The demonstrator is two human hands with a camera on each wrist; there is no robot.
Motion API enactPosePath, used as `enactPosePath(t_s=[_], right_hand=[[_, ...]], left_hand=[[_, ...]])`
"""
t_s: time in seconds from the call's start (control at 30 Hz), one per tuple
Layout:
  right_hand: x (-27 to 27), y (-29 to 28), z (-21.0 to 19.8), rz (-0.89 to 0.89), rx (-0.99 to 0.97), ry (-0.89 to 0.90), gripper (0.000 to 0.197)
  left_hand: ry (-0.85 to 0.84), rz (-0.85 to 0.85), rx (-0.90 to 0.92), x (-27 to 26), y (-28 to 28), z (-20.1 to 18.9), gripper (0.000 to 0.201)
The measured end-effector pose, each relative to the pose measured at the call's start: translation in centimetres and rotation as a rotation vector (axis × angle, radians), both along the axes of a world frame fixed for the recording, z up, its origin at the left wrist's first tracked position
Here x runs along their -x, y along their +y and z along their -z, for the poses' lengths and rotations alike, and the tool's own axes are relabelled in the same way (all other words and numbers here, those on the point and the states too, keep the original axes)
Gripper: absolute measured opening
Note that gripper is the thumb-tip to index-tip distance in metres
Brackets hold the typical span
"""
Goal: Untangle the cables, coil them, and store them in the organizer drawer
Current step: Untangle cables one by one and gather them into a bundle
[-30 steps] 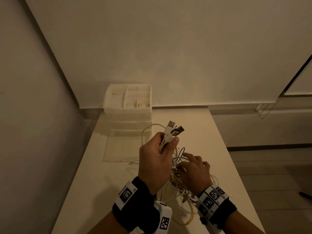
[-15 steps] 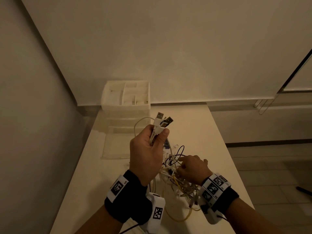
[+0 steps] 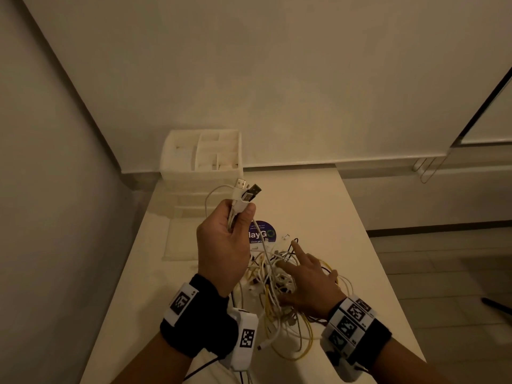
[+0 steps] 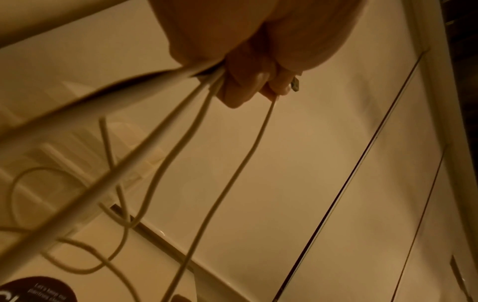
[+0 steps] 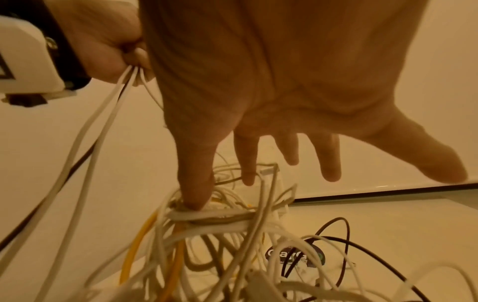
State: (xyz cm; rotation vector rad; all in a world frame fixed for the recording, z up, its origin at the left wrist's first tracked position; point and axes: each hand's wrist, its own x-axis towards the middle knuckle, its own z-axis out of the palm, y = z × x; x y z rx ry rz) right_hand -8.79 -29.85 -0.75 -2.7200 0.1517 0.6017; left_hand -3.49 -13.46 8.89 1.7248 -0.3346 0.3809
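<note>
1. Up above the table (image 3: pixel 318 206), the left hand (image 3: pixel 224 245) is curled round several thin white cables (image 3: pixel 235 214); their flat metal plugs (image 3: pixel 248 189) stick out past the thumb.
2. Those cables trail down into the tangle (image 3: pixel 279 286), a loose heap of white, yellow and dark cords on the smooth pale tabletop.
3. Spread flat, the right hand (image 3: pixel 310 284) rests on the tangle, fingers straight.
4. At the far edge, the white plastic organizer (image 3: pixel 202 162) has open top compartments; their contents are unclear.

Far left: organizer (image 3: pixel 201 159) blocks table (image 3: pixel 318 206) corner.
Near centre: cable tangle (image 3: pixel 279 284) in the way.
Far right: bare tabletop, passable.
</note>
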Motion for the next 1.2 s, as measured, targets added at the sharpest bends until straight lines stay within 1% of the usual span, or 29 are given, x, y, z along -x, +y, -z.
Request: enactPosePath(t_s=[0.07, 0.1, 0.2, 0.27, 0.3, 0.33, 0.4, 0.53, 0.6, 0.63, 0.7, 0.73, 0.8, 0.83, 0.9, 0.93, 0.97, 1.0, 1.07, 1.13, 1.2], right_hand=[[0.0, 0.1, 0.0, -0.003, -0.02, 0.02, 0.07], [0.0, 0.2, 0.0, -0.01, -0.039, 0.041, 0.066], [-0.1, 0.4, 0.7, 0.015, -0.136, 0.09, 0.042], [-0.2, 0.5, 1.5, 0.042, -0.228, 0.102, 0.027], [-0.2, 0.6, 1.9, 0.034, -0.25, 0.104, 0.017], [-0.3, 0.6, 2.4, 0.017, -0.267, 0.101, 0.012], [-0.3, 0.8, 2.6, -0.016, -0.29, 0.103, 0.014], [-0.1, 1.6, 1.2, -0.01, -0.371, 0.1, 0.027], [-0.1, 2.1, 0.6, -0.045, -0.356, 0.08, 0.025], [-0.1, 2.4, 0.4, -0.058, -0.33, 0.061, 0.02], [0.1, 3.1, 0.4, -0.086, -0.228, -0.038, 0.011], [0.4, 3.4, 0.6, -0.097, -0.162, -0.129, 0.011], [1.3, 3.7, 1.0, -0.105, -0.078, -0.329, 0.018], [1.8, 3.6, 1.1, -0.111, -0.067, -0.392, 0.022], [2.3, 3.4, 1.0, -0.127, -0.05, -0.445, 0.029], [2.2, 3.2, 0.9, -0.131, -0.057, -0.446, 0.027], [2.1, 3.0, 0.8, -0.118, -0.112, -0.441, 0.023], [1.9, 2.8, 0.8, -0.08, -0.21, -0.433, 0.021], [1.6, 2.2, 1.2, 0.016, -0.43, -0.452, 0.018], [1.6, 1.5, 1.4, 0.075, -0.509, -0.52, 0.018], [1.7, 1.0, 1.7, 0.135, -0.557, -0.568, 0.017]], left_hand=[[0.027, 0.03, 0.007, 0.1, 0.0, 0.3, 0.009], [0.05, 0.055, 0.015, 0.3, -0.1, 0.5, 0.009], [0.091, 0.129, 0.025, 0.8, -0.6, 0.6, 0.014], [0.08, 0.137, 0.017, 0.8, -0.9, 0.6, 0.021], [0.073, 0.133, 0.015, 0.7, -0.9, 0.6, 0.023], [0.069, 0.13, 0.014, 0.6, -1.0, 0.7, 0.024], [0.069, 0.13, 0.008, 0.5, -1.0, 0.8, 0.023], [0.065, 0.144, 0.003, 0.7, -1.2, 0.8, 0.021], [0.057, 0.147, -0.003, 0.7, -1.4, 0.7, 0.016], [0.053, 0.145, -0.011, 0.6, -1.4, 0.8, 0.016], [0.041, 0.135, -0.025, 0.5, -1.2, 0.7, 0.018], [0.041, 0.13, -0.016, 0.4, -1.0, 0.7, 0.019], [0.046, 0.127, 0.005, -0.1, -0.1, 0.5, 0.017], [0.048, 0.131, 0.003, -0.3, 0.3, 0.5, 0.018], [0.067, 0.147, -0.052, -0.6, 1.1, 1.0, 0.023], [0.096, 0.142, -0.102, -0.5, 1.4, 1.4, 0.024], [0.133, 0.124, -0.158, -0.2, 1.6, 1.7, 0.025], [0.169, 0.089, -0.205, 0.2, 1.7, 2.2, 0.026], [0.258, 0.004, -0.226, 1.1, 2.0, 3.3, 0.034], [0.371, -0.042, -0.218, 2.0, 2.5, 4.4, 0.041], [0.455, -0.022, -0.314, 2.8, 2.5, 5.2, 0.033]])
